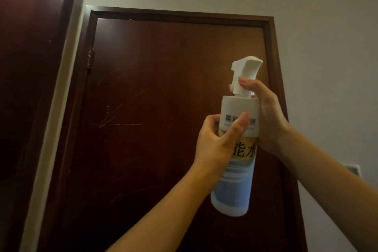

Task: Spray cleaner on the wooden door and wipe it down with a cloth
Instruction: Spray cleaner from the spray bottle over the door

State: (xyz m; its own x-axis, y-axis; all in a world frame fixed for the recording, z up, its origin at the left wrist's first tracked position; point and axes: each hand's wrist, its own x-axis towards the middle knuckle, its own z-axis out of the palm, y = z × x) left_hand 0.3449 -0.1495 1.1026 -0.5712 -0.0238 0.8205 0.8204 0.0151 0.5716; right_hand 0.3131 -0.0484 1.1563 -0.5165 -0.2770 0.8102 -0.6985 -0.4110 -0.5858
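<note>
A white spray bottle [235,180] with a blue and yellow label and a white trigger head is held up in front of a dark brown wooden door [163,88]. My left hand [216,143] grips the bottle's middle, thumb across the label. My right hand [266,116] wraps the bottle's neck from the right, with fingers at the white collar under the trigger. The nozzle points left, toward the door. The door shows pale scratch marks on its left half. No cloth is in view.
A second dark wooden door or panel [26,67] stands at the far left, with a pale frame strip [59,98] between it and the door. A hinge [90,61] sits on the door's left edge. Grey wall [327,47] and a wall switch plate [352,171] lie right.
</note>
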